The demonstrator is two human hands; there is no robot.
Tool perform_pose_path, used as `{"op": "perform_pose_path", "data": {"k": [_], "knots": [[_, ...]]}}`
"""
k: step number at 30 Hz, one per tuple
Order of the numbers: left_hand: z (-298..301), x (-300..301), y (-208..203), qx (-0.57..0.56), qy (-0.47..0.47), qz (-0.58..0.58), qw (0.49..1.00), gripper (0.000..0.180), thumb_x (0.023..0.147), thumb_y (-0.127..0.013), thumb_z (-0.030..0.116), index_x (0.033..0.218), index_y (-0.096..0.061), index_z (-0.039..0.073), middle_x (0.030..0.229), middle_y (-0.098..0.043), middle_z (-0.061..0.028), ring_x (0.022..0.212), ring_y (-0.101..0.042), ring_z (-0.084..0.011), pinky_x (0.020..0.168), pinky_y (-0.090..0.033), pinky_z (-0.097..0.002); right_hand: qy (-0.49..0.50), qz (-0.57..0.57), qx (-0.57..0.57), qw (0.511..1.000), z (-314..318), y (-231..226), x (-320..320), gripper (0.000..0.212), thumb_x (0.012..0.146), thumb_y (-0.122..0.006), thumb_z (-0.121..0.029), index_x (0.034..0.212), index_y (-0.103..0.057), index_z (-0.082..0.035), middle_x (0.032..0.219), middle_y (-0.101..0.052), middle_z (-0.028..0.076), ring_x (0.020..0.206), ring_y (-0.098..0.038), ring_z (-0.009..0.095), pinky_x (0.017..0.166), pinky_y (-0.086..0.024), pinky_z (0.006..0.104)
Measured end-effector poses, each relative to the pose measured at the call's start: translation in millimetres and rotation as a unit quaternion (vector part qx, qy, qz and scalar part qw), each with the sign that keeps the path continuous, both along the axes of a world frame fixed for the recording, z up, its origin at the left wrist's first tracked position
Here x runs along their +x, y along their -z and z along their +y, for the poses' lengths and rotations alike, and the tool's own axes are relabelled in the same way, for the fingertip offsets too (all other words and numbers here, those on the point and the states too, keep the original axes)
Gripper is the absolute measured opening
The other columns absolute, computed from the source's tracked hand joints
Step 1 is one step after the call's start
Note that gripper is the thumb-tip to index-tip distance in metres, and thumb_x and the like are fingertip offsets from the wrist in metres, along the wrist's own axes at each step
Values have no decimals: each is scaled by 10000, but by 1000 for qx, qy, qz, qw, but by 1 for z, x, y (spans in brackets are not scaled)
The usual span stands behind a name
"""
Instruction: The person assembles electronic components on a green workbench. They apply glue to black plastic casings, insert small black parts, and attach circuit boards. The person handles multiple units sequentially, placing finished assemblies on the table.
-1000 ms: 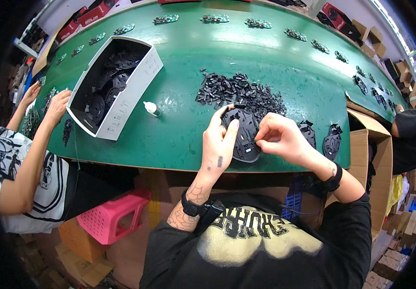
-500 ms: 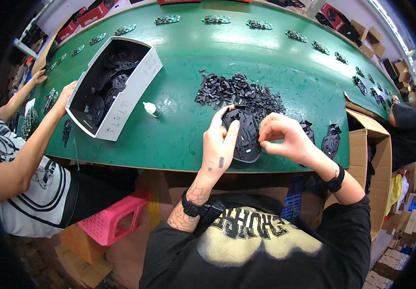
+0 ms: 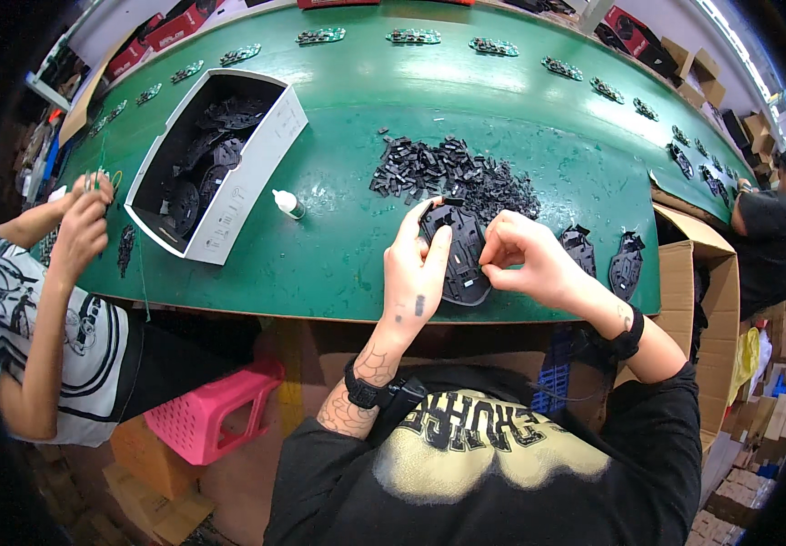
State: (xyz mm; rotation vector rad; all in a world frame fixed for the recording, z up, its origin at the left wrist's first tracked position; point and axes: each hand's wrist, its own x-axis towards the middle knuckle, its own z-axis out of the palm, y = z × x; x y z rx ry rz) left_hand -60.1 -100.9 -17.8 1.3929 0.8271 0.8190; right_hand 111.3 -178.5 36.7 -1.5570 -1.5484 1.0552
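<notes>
Left hand (image 3: 414, 266) grips black plastic mouse base (image 3: 462, 257)
Right hand (image 3: 534, 261) pinches narrowly at its edge; contents cannot be told.

Your plastic shell (image 3: 462, 255) is black and your table (image 3: 338, 264) is green; at left, the box (image 3: 246, 187) is white, the near stool (image 3: 195, 411) pink; your black shirt (image 3: 493, 505) carries cream print (image 3: 443, 469).

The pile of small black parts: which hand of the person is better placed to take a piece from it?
Probably the right hand: it is near the pile and only at the edge of the black shell. Whether it pinches something is unclear. The left hand is occupied gripping the shell.
</notes>
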Motion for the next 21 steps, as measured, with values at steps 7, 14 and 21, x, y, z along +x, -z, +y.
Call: {"op": "perform_pose_path", "data": {"k": [7,14,21], "knots": [[-2,1,1,-15,-25,-56,998,361,933,-552,47,1284,-482,-6,828,-590,-1,614,-495,-9,533,-413,-174,-46,-61,-35,996,13,-20,1,171,759,-719,-30,871,-590,-29,791,-559,4,705,-554,56,638,-491,222],[1,6,1,-29,-17,-81,996,363,954,-546,92,1299,-459,23,839,-610,-17,639,-536,-19,558,-423,-172,-40,-305,171,936,75,-29,87,210,759,-705,-102,968,-700,-76,914,-627,96,847,-628,263,759,-505,351],[-1,-4,-10,-59,-34,-93,993,367,934,-544,84,1282,-455,10,961,-613,-66,723,-602,-81,659,-516,-230,-150,-373,187,896,105,-4,80,146,740,-689,-65,872,-640,-27,925,-594,121,907,-591,313,801,-486,389]]}}
